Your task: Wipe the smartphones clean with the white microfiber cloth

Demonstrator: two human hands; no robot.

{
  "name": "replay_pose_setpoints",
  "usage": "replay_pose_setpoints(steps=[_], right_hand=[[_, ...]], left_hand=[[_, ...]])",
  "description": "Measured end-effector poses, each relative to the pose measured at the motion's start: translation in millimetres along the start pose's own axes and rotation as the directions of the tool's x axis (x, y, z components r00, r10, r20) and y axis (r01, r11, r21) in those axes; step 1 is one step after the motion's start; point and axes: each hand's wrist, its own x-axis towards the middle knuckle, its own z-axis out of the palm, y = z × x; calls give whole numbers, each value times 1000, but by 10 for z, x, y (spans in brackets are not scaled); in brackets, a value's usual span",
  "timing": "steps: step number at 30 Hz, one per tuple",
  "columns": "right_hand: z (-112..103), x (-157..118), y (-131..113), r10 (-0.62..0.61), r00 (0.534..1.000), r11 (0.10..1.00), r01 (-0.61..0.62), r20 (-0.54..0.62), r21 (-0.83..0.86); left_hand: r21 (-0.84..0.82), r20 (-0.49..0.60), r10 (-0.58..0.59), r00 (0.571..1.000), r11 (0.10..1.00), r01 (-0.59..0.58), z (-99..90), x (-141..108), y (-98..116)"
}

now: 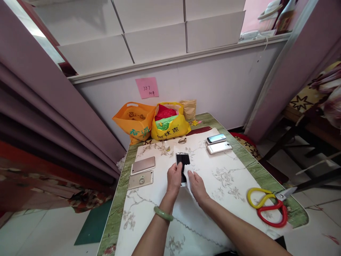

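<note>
In the middle of the head view, my left hand (174, 178) grips a smartphone (183, 159) with a dark screen and white frame, the thumb lying on the glass. Against the phone's right side, my right hand (197, 186) is closed on a thin white cloth (187, 171). Part of the screen is covered by that cloth, and its lower part blends into the pale tablecloth. Left of my hands lie a rose-coloured phone (144, 165) and a gold phone (140, 180) with a ring on its back. A green bangle circles my left wrist.
At the back stand an orange bag (135, 122), a yellow bag (170, 128) with red and green contents, and a brown paper pouch (189, 109). Two phones lie at right: a dark-edged one (216, 138) and a white one (220, 147). Large scissors (274, 202) lie near the right edge.
</note>
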Motion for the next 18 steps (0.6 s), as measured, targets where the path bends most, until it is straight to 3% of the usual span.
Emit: replay_pose_setpoints(steps=[4,6,9,12,18], right_hand=[[-93,219,-96,61,997,998,-61,-40,3],[-59,232,-99,60,998,998,-59,-33,36],[40,120,-39,23,1000,999,-22,-12,41],[75,-22,33,28,1000,999,-28,1,-17],[3,-184,70,0,1000,999,2,23,-52]], left_hand=[[11,131,-26,991,1000,24,-34,-122,-46],[-6,118,-25,993,1000,26,-16,-127,-55],[-52,-46,-1,999,999,-1,34,-67,-70],[-75,-214,33,976,996,-50,72,7,-110],[-79,-361,63,930,992,-98,77,51,-188]])
